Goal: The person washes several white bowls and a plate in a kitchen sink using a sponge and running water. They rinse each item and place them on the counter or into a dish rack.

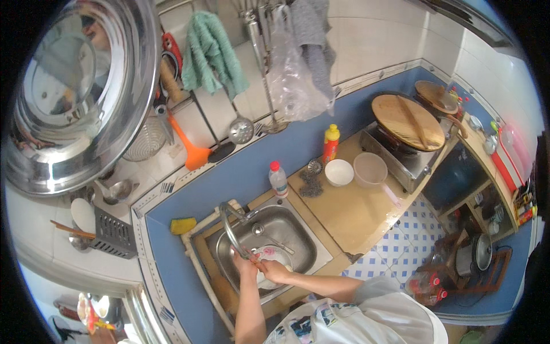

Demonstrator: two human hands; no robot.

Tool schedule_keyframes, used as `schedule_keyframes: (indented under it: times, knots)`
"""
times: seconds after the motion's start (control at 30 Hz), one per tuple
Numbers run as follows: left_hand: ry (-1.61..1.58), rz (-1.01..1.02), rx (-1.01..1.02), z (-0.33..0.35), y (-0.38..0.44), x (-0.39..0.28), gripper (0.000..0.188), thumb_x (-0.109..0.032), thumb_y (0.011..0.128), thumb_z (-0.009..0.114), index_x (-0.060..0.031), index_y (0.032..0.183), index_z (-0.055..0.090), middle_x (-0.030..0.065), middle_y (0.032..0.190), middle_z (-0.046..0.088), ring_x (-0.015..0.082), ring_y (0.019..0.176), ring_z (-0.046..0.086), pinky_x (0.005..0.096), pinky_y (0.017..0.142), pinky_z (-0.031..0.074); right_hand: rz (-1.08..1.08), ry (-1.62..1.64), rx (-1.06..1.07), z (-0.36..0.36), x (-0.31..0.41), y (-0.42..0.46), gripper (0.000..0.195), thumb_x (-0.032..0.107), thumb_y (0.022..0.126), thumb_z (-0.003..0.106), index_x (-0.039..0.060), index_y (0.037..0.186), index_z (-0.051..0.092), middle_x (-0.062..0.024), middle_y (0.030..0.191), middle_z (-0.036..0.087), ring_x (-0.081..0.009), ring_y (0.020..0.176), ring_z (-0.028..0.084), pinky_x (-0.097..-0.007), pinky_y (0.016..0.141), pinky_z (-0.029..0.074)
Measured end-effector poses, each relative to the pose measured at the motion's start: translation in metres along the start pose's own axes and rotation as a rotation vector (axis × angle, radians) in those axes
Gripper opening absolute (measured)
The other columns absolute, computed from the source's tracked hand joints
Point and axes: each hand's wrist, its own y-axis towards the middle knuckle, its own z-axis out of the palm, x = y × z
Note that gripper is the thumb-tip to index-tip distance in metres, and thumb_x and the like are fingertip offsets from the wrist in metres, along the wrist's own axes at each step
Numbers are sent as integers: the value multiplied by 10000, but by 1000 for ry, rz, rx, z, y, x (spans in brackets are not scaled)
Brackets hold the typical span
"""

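Over the steel sink, my left hand is at the end of the curved metal faucet. My right hand meets it there, its fingers close to the left ones. Whether either hand holds something small between them cannot be made out. Beneath the hands, a white plate with a pink flower pattern lies in the basin. A metal ladle or spoon rests in the sink behind the plate.
Right of the sink, the counter bears steel wool, a white bowl, a translucent plastic dipper and a yellow-capped bottle. A red-capped bottle stands behind the sink. A yellow sponge sits left of the faucet.
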Motion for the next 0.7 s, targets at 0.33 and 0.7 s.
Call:
schedule_keyframes:
  times: [0.33, 0.7]
  knots:
    - [1003, 754, 188, 0, -71, -5, 224, -39, 857, 414, 0, 1026, 556, 158, 893, 610, 253, 881, 576, 317, 793, 430, -315, -80, 130, 4, 3, 41, 217, 205, 750, 535, 34, 877, 577, -205, 852, 607, -371, 798, 581, -432, 658, 454]
    - [803, 838, 113, -14, -59, -20, 165, -27, 811, 552, 28, 961, 592, 98, 808, 629, 137, 735, 559, 252, 659, 449, -373, -92, 24, -12, 24, 23, 181, 70, 792, 475, 14, 958, 518, -239, 857, 579, -414, 821, 544, -477, 686, 430]
